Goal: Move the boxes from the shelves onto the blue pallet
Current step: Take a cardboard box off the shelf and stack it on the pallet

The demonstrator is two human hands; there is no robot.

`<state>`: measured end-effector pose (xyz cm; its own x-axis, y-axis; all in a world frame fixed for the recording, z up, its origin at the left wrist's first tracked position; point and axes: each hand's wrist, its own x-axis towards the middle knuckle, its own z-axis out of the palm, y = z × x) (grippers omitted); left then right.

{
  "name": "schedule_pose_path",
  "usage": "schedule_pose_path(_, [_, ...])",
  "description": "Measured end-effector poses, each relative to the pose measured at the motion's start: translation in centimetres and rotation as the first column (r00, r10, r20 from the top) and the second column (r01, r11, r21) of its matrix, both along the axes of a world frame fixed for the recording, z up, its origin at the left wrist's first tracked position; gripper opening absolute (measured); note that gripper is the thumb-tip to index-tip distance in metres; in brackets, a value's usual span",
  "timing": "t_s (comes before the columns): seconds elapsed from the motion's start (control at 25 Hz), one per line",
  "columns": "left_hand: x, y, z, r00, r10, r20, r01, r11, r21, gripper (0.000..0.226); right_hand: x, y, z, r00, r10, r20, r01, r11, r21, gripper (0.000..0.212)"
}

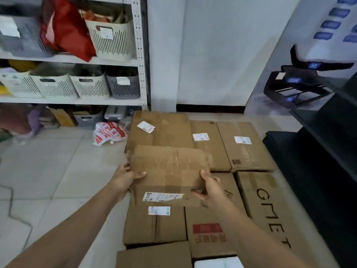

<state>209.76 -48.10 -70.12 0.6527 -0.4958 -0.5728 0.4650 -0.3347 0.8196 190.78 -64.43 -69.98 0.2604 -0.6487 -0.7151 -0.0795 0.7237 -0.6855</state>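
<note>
Head camera looks down at a worn cardboard box [168, 167] held between both hands. The left hand [125, 178] grips its left edge, with the thumb flat on the top face and the other fingers out of sight round the side. The right hand [210, 185] grips the near right corner, thumb on top and fingers curled under the near edge. The box is roughly level above a close-packed layer of other cartons (whether its underside touches them cannot be told). Just under its near edge lies a carton with two white labels [154, 225]. To the right of that is a carton with a red label [208, 246], and further right a long carton printed GMET [270, 209]. Behind the held box are a wide carton [160, 126], a narrow carton [208, 151] and a third carton [249, 155], each with a white label. At the left stand grey metal shelves [139, 55] loaded with slatted baskets [112, 41] and a red bag [65, 29]. A white plastic bag [109, 133] with red print lies on the tiled floor [58, 171] near the foot of the shelves. A black counter [324, 151] runs along the right
</note>
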Motion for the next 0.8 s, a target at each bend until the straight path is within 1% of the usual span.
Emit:
schedule_pose_path(0.12, [2.8, -1.1, -10.8, 0.997, 0.075, -0.022, -0.074, 0.996, 0.047, 0.050, 4.2, -1.7, -11.1, 1.000, 0.011, 0.003, -0.011, 0.999, 0.034, 0.027])
schedule_pose_path(0.2, [4.0, -1.9, -17.7, 0.995, 0.077, -0.066, -0.075, 0.996, 0.045, 0.055, 6.5, -2.9, -18.0, 0.999, 0.029, 0.023, -0.030, 0.998, 0.052, 0.021])
schedule_pose_path(0.24, [4.6, -2.2, -20.5, 0.992, 0.083, -0.093, -0.081, 0.996, 0.035, 0.061, 7.3, -3.5, -20.8, 0.999, 0.038, 0.019, -0.039, 0.998, 0.051, 0.023])
schedule_pose_path(0.32, [5.9, -3.0, -26.1, 0.986, 0.105, -0.127, -0.104, 0.994, 0.018, 0.068, 8.9, -4.6, -25.6, 0.998, 0.055, -0.006, -0.055, 0.998, 0.037, 0.035])
schedule_pose_path(0.4, [7.2, -4.0, -30.9, 0.984, 0.131, -0.120, -0.129, 0.991, 0.023, 0.070, 10.5, -5.9, -30.0, 0.994, 0.093, -0.051, -0.093, 0.996, -0.002, 0.038])
schedule_pose_path(0.48, [8.6, -5.8, -34.2, 0.985, 0.146, -0.095, -0.144, 0.989, 0.026, 0.070, 12.0, -7.5, -33.4, 0.988, 0.125, -0.086, -0.130, 0.991, -0.045, 0.035])
schedule_pose_path(0.6, [11.8, -8.5, -36.2, 0.986, 0.156, -0.053, -0.157, 0.987, -0.014, 0.073, 14.3, -9.8, -36.1, 0.994, 0.102, -0.044, -0.106, 0.989, -0.103, 0.027])
schedule_pose_path(0.68, [13.9, -10.2, -36.7, 0.988, 0.154, -0.020, -0.155, 0.987, -0.036, 0.075, 15.6, -11.0, -36.9, 0.998, 0.064, 0.018, -0.062, 0.991, -0.117, 0.033])
schedule_pose_path(0.8, [15.8, -12.8, -36.9, 0.980, 0.182, 0.079, -0.180, 0.983, -0.030, 0.065, 17.4, -12.5, -37.2, 0.997, 0.023, 0.070, -0.013, 0.990, -0.140, 0.037])
